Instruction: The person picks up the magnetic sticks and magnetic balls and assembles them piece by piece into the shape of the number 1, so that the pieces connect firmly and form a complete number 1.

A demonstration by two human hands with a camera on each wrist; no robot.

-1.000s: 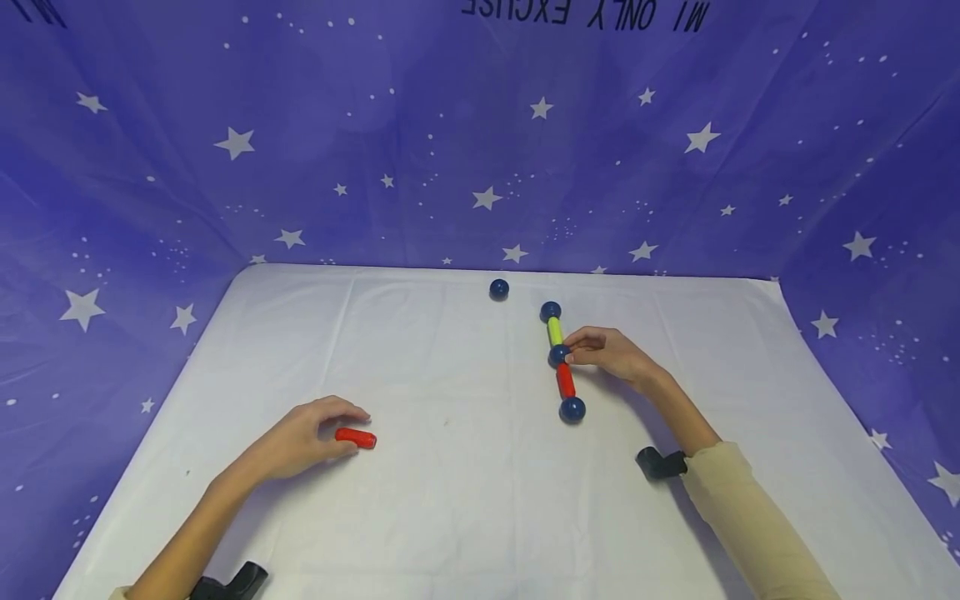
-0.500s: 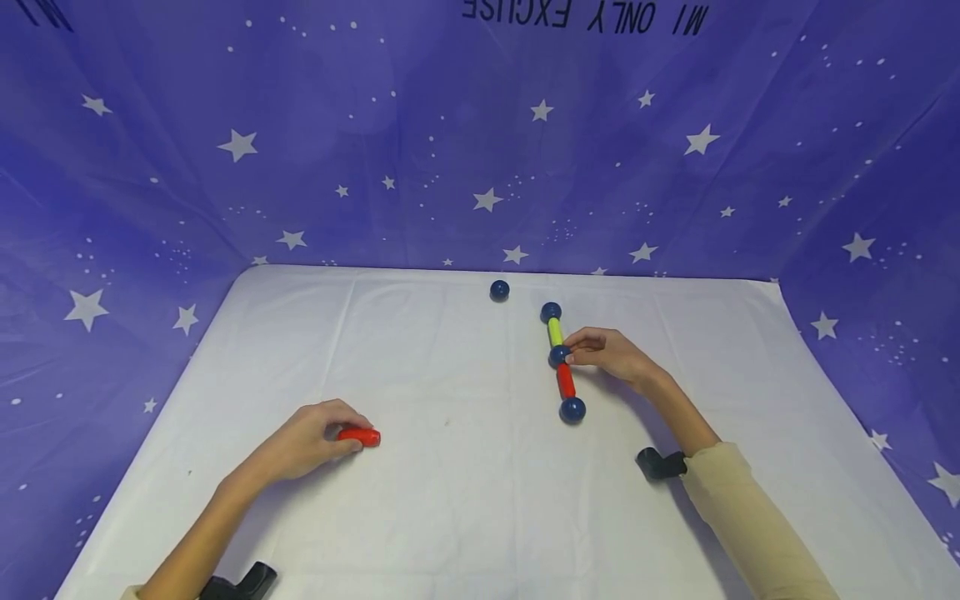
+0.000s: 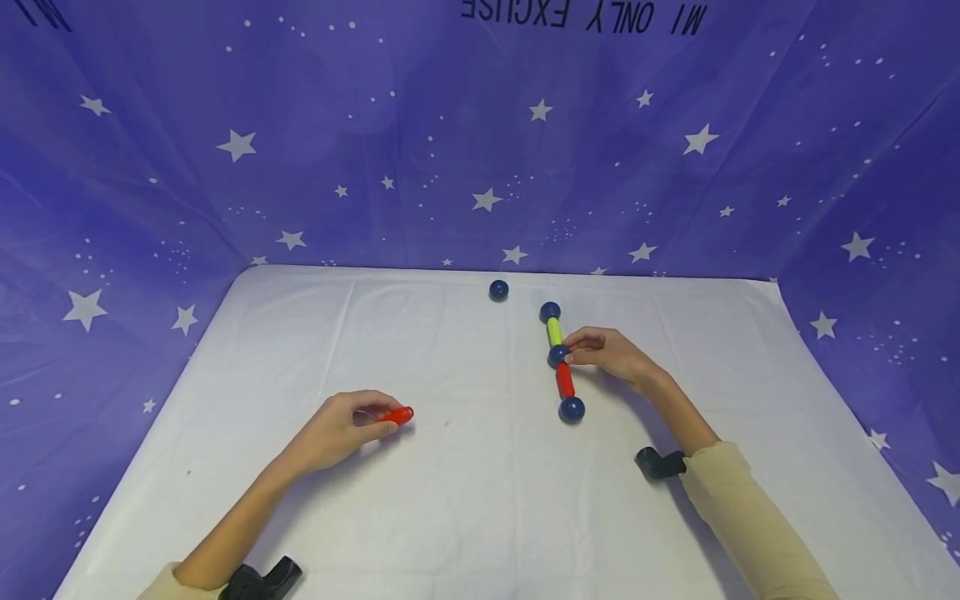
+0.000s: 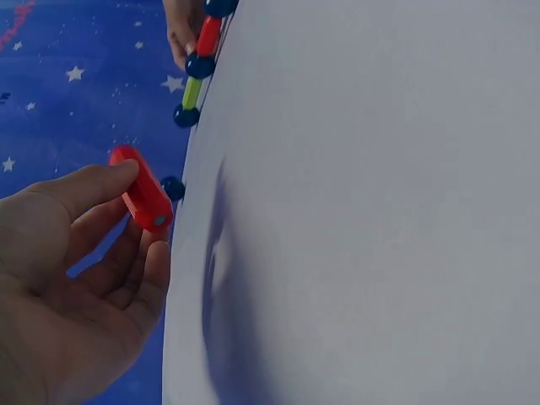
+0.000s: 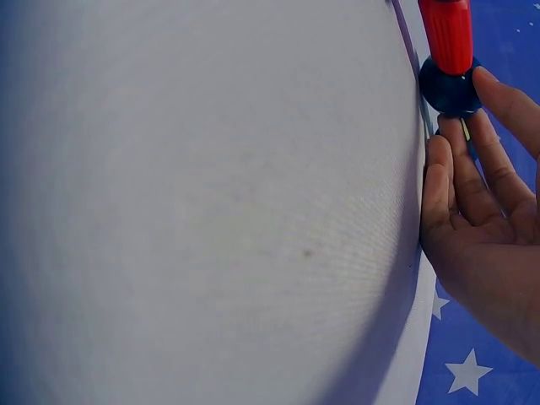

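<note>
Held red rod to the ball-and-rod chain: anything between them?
No other piece: in the head view, only white cloth with a tiny speck lies between the red rod in the left hand and the chain.

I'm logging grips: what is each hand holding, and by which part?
The left hand pinches the loose red rod by its sides; the right hand holds the chain by its middle blue ball.

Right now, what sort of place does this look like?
Probably an indoor play or demonstration corner: a white-covered table, a star-printed purple backdrop behind and beside it, and a toy-like rod-and-ball chain.
</note>
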